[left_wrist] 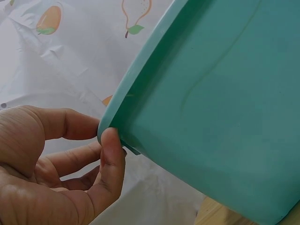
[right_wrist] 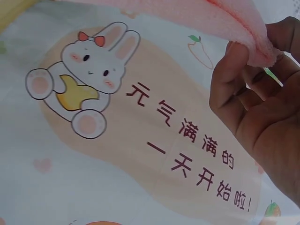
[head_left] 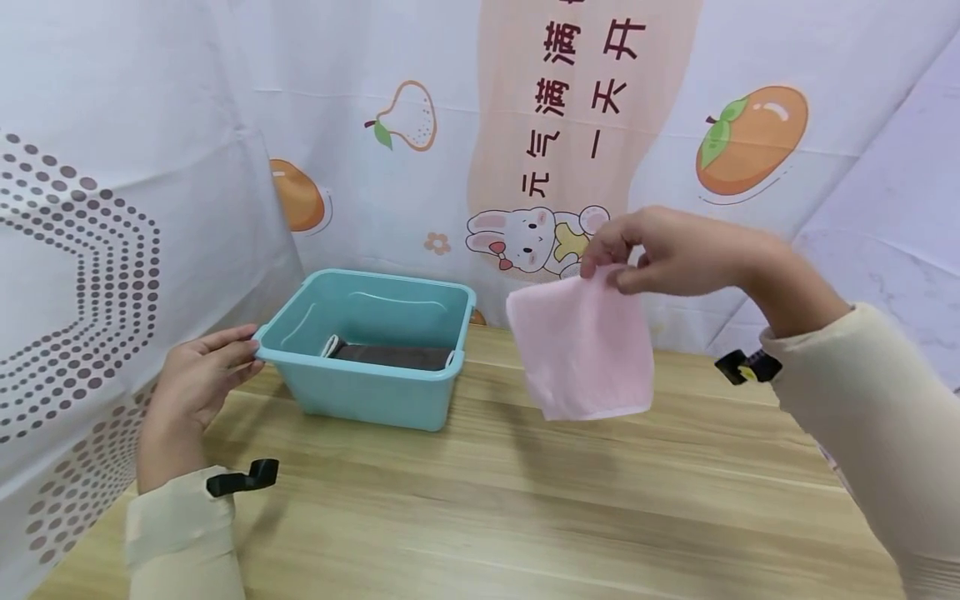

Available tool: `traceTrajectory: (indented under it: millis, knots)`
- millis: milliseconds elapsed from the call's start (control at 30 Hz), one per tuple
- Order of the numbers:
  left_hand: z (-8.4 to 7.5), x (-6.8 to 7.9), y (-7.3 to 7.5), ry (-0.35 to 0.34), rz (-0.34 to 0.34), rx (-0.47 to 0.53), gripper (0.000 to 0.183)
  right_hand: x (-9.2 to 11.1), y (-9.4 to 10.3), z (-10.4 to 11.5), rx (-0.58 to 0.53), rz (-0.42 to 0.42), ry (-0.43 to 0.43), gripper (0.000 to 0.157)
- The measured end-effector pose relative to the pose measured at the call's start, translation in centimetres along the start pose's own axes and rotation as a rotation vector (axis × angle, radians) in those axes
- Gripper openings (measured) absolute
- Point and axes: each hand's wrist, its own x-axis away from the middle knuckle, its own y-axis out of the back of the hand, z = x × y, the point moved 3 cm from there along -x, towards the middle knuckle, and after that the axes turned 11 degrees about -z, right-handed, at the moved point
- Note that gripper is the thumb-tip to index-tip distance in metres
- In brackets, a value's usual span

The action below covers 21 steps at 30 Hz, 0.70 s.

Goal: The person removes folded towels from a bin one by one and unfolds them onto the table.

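Note:
A pink towel point(head_left: 588, 350) hangs above the table from my right hand point(head_left: 675, 254), which pinches its upper edge between thumb and fingers. In the right wrist view, the fingertips hold the plush pink towel point(right_wrist: 253, 44) at its edge. My left hand point(head_left: 197, 379) pinches the rim at the left corner of a turquoise plastic basin point(head_left: 367, 396). The left wrist view shows thumb and finger on either side of the basin's rim point(left_wrist: 136, 77). Inside the basin lies a dark brown folded cloth point(head_left: 397, 357) with white edging; its lower part is hidden by the front wall.
The basin stands on a wood-grain table point(head_left: 480, 508), toward its back left. Behind it hangs a white curtain point(head_left: 322, 50) printed with fruit, a rabbit and characters. Another patterned cloth point(head_left: 75, 275) hangs along the left side.

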Motion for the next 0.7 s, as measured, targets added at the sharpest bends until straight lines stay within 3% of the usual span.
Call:
traceTrajectory:
  millis: [500,600,700]
  knots:
    - [-0.1,0.1,-0.2,-0.009,-0.001,-0.011,0.021,5.8,-5.9,-2.9,-0.125,0.068,0.095,0.031]
    - [-0.2,0.1,-0.2,-0.01,-0.005,-0.022,0.023,6.6,-7.1,-4.6,-0.18,0.085,0.069,0.03]
    - [-0.1,0.1,-0.2,-0.015,-0.011,-0.026,0.025,7.0,-8.7,-7.7,-0.243,0.11,-0.001,0.028]
